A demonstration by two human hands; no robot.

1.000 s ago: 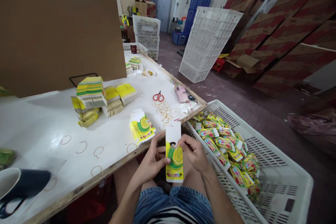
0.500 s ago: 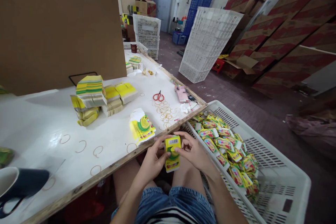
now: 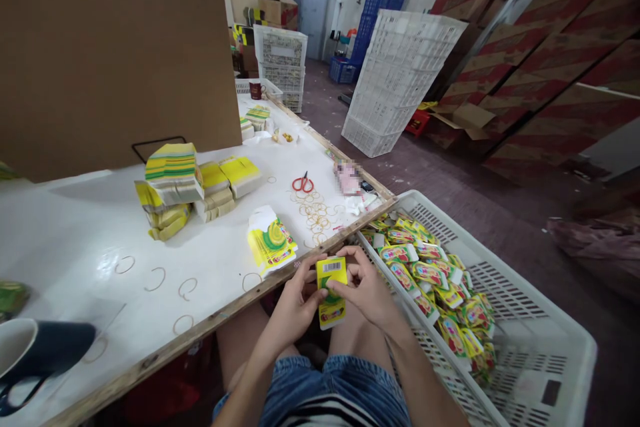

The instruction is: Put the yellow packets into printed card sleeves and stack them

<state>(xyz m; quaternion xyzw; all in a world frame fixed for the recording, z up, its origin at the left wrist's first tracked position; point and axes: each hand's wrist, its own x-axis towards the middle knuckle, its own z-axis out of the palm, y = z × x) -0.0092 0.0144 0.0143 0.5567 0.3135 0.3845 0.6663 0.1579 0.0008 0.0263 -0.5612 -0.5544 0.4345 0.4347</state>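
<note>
Over the lap, just off the near edge of the worktop (image 3: 220, 247), the left hand (image 3: 295, 313) and the right hand (image 3: 373, 293) come close together with one folded yellow card (image 3: 332, 315) pinched between them, barcode end up. Both thumbs press its face, and fingers curl behind the upper half. It looks like thin printed board: very light, springy when flat, smooth enough to slide a little, and likely to crease if squeezed hard. The side edges near the fold seem the best hold, with light thumb pressure keeping the layers together. To the right, beside the worktop's near right corner, a white crate (image 3: 570, 353) holds a heap of small printed packs (image 3: 430, 273). A dark mug (image 3: 63, 347) sits by the near edge at far left. Just beyond the hands lies a loose pile of cards (image 3: 273, 240); past it are scattered rubber bands (image 3: 315, 213), then red-handled scissors (image 3: 303, 184). Bundled cards (image 3: 173, 173) are stacked farther left, before a large brown board (image 3: 120, 53). Tall white crates (image 3: 400, 80) stand on the floor beyond.
</note>
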